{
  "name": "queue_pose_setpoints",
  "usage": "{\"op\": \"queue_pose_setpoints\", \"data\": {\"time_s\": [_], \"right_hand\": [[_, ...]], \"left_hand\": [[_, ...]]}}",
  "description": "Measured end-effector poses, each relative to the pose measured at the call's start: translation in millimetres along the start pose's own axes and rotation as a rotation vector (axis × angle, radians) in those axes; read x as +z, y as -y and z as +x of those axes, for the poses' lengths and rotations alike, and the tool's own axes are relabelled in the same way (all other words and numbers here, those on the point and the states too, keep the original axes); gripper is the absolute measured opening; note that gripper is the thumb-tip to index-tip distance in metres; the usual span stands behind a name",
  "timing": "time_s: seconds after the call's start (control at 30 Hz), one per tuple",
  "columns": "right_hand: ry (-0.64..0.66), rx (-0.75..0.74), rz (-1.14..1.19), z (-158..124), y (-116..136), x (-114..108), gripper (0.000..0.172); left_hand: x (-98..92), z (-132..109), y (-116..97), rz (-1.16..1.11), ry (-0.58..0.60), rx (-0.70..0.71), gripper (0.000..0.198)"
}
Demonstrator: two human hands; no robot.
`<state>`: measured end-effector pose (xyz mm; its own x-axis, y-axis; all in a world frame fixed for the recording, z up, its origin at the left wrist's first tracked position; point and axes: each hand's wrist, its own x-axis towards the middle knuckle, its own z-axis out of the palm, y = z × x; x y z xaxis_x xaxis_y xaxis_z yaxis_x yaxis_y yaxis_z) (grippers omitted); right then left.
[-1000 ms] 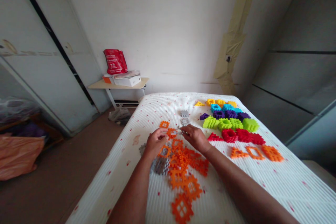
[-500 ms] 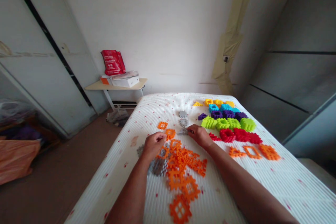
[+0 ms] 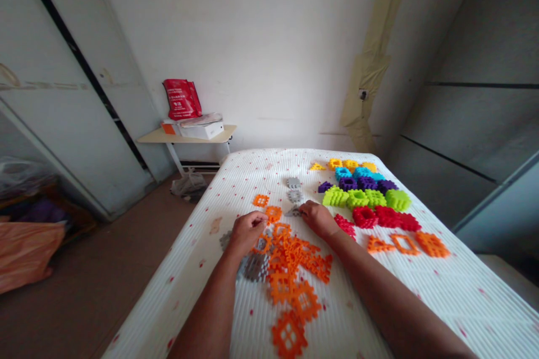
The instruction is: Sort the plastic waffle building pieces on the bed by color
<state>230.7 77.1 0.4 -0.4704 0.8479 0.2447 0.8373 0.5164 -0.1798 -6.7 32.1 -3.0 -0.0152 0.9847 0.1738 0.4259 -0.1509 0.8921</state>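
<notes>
My right hand (image 3: 319, 217) has its fingertips closed on the edge of a grey triangular interlocking plastic piece (image 3: 293, 211), which lies at the near end of a short line of grey pieces. Just beyond it are a grey open-framed piece (image 3: 295, 196) and a grey square piece (image 3: 293, 183). My left hand (image 3: 248, 231) is closed, thumb and fingers pressed together; whatever may be in them is hidden. It hovers beside an orange square piece (image 3: 273, 213) and over the left side of a heap of orange pieces (image 3: 290, 258). Dark grey pieces (image 3: 255, 267) lie under my left wrist.
Rows of lime green (image 3: 356, 198), red (image 3: 365, 216), purple (image 3: 347, 183), blue (image 3: 342, 173) and yellow pieces (image 3: 335, 163) stand on the right of the quilted bed (image 3: 236, 179). A side table (image 3: 154, 137) with a red bag (image 3: 182, 99) stands against the wall.
The grey triangular piece has turned so its face shows more in my right hand's fingertips. My right hand has tilted slightly, uncovering more red pieces. My left hand stays put.
</notes>
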Motion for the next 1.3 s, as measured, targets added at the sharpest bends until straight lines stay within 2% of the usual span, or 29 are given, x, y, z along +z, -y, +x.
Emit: {"op": "queue_pose_setpoints", "data": {"time_s": [0.23, 0.4, 0.5, 0.57, 0.63, 0.77, 0.9, 1.1, 1.3], "right_hand": [[-0.014, -0.011, -0.034, -2.2, 11.1, -10.2, 0.019], [-0.126, -0.043, 0.024, -7.7, 22.3, -36.0, 0.021], [-0.21, 0.003, 0.031, -17.6, 10.9, -60.9, 0.022], [-0.272, 0.089, 0.031, -30.0, -3.6, -75.1, 0.023], [-0.276, 0.187, -0.001, -46.9, -16.9, -82.5, 0.025], [-0.107, 0.246, -0.124, -80.8, -23.2, -73.4, 0.03], [0.046, 0.295, -0.211, -94.0, -12.8, -53.7, 0.039], [0.035, 0.337, -0.26, -90.6, -14.4, -41.7, 0.037], [0.034, 0.328, -0.272, -89.5, -18.0, -31.7, 0.034]], "left_hand": [[-0.3, 0.7, 1.0, 0.002, 0.006, -0.016, 0.02], [-0.7, 1.5, 4.4, -0.014, 0.009, -0.021, 0.021], [-1.6, 2.6, 6.9, -0.003, 0.001, -0.022, 0.022], [-2.0, 3.2, 6.5, 0.0, 0.0, -0.022, 0.023], [-2.0, 3.1, 3.8, -0.004, -0.001, -0.024, 0.022], [-0.7, 1.5, -2.5, -0.023, -0.011, -0.04, 0.021], [-0.4, 0.7, 0.1, -0.019, -0.004, -0.038, 0.022], [-4.5, 3.4, 9.2, -0.022, -0.026, -0.038, 0.023], [-8.6, 2.2, 7.6, -0.015, -0.051, -0.021, 0.022]]}}
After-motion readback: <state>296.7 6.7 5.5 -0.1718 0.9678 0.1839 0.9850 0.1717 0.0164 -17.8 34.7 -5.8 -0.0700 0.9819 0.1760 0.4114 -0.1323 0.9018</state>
